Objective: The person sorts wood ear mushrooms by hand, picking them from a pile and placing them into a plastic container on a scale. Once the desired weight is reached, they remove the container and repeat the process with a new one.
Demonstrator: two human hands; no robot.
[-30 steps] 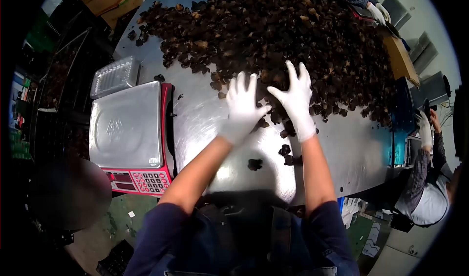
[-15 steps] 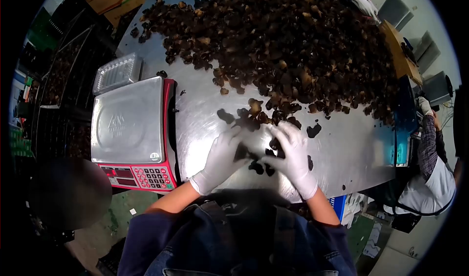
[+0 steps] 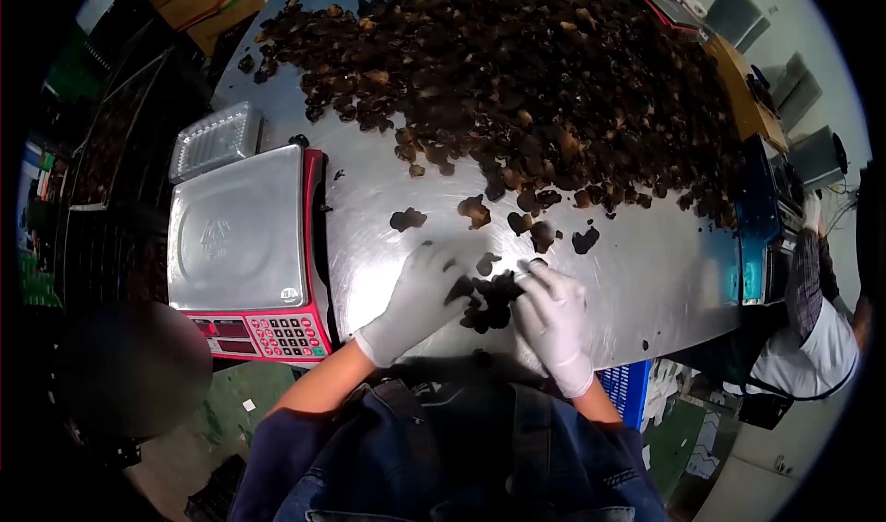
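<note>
"Several dark pieces (image 3: 491, 302) are noted. Where are they found?"

"They are gathered in a small cluster on the metal table (image 3: 651, 287), near its front edge, between the two hands. The cluster is flanked by the left hand (image 3: 420, 296) on one side and by the right hand (image 3: 552, 324) on the other. Both are covered by white gloves."

"And the fingers?"

"Those of the left are bent and turned toward the cluster, and a dark piece is seen at the tips; whether it is pinched cannot be told. Those of the right are curled, with the tips at the cluster's other side (a grip cannot be confirmed there either)."

"What is recorded farther out?"

"Beyond the hands, a few loose pieces (image 3: 474, 211) are scattered singly, and past these the far part of the table is covered by a broad heap (image 3: 517, 88). To the left, a red-trimmed scale (image 3: 238, 231) is placed, with a clear plastic tray (image 3: 217, 142) just behind it. Below the table's front edge, to the right, a blue basket (image 3: 624, 389) is partly seen. At the far right, a co-worker (image 3: 808, 356) in a pale apron is observed."
</note>
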